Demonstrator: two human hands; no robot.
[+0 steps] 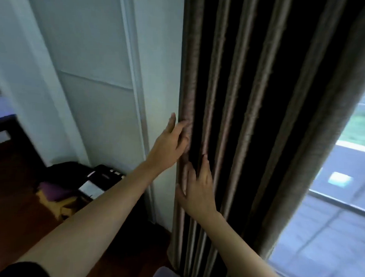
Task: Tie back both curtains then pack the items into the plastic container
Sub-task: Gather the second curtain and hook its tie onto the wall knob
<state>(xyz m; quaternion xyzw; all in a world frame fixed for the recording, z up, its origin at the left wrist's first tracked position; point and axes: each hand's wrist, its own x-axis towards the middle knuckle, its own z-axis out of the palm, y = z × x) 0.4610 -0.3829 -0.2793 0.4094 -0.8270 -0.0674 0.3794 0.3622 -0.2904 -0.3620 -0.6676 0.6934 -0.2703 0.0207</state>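
Note:
A dark brown-grey curtain [250,124] hangs in deep vertical folds beside the white wall, gathered into a narrow column. My left hand [170,144] rests on its left edge, fingers spread and curling around the outermost fold. My right hand [198,188] lies lower on the same edge, fingers apart and pushed between the first folds. Neither hand holds a tie-back, and no tie-back or plastic container is in view.
A white wall with a vertical trim strip [135,91] stands left of the curtain. A window [341,185] shows outdoors at the right. On the wooden floor at lower left lie a dark bag and loose items [80,184]. Dark furniture [10,130] sits at far left.

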